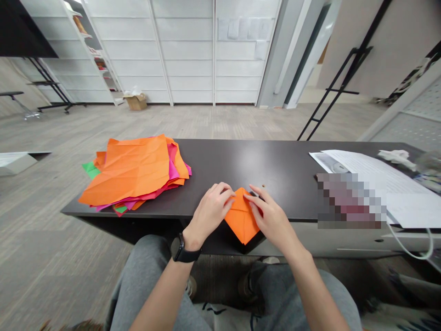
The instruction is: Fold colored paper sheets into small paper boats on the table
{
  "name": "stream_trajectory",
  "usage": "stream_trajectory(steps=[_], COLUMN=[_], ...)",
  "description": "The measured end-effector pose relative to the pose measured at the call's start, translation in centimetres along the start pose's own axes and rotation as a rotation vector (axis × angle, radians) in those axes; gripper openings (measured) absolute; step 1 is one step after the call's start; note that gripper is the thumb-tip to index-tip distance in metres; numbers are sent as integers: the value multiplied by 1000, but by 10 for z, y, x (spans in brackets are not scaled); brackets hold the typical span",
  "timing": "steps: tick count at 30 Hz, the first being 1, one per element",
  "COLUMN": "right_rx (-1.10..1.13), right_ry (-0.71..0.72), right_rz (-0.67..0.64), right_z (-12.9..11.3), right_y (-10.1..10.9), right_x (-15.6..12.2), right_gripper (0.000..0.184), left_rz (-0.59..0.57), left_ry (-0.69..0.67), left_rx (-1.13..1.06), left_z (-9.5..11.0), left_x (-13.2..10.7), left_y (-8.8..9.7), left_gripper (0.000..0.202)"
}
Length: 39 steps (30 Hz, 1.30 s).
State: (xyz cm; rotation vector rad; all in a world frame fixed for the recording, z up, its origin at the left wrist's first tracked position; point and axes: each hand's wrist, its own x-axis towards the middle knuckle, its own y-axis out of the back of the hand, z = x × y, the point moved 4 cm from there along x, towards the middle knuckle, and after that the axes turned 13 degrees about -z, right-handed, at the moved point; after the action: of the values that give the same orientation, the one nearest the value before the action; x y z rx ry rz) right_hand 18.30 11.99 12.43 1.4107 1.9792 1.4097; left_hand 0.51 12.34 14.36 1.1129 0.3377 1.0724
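Observation:
A sheet of orange paper (241, 220), folded into a diamond with crease lines across it, lies at the front edge of the dark table. One corner juts out over the edge towards me. My left hand (212, 209), with a black watch on its wrist, has its fingers curled in and closed on the paper's upper left side. On the upper right side, my right hand (272, 218) pinches the paper near its top corner, the index finger bent over it. Both thumbs are partly hidden behind the fingers.
A loose stack of creased orange, pink and green paper sheets (134, 170) lies on the left of the dark table (241, 158). On the right are printed papers (396, 188), a blurred-out object (351, 201), a crumpled tissue (398, 156) and a white cable (413, 253).

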Motion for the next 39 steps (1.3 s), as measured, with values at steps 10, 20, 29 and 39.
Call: stream_trajectory(steps=[10, 20, 29, 39], right_rx=[-219, -298, -306, -291], right_ry=[45, 44, 38, 39], right_rz=[-53, -165, -158, -156], right_z=[-21, -13, -10, -6], right_y=[0, 8, 11, 9], right_x=[-5, -12, -11, -11], right_gripper=[40, 42, 38, 36], left_rz=[-318, -434, -379, -326], left_ry=[-50, 44, 128, -10], left_rx=[304, 273, 254, 221], left_z=[29, 5, -27, -2], left_x=[-23, -16, -37, -23], left_y=[-13, -2, 33, 17], left_gripper=[51, 54, 37, 38])
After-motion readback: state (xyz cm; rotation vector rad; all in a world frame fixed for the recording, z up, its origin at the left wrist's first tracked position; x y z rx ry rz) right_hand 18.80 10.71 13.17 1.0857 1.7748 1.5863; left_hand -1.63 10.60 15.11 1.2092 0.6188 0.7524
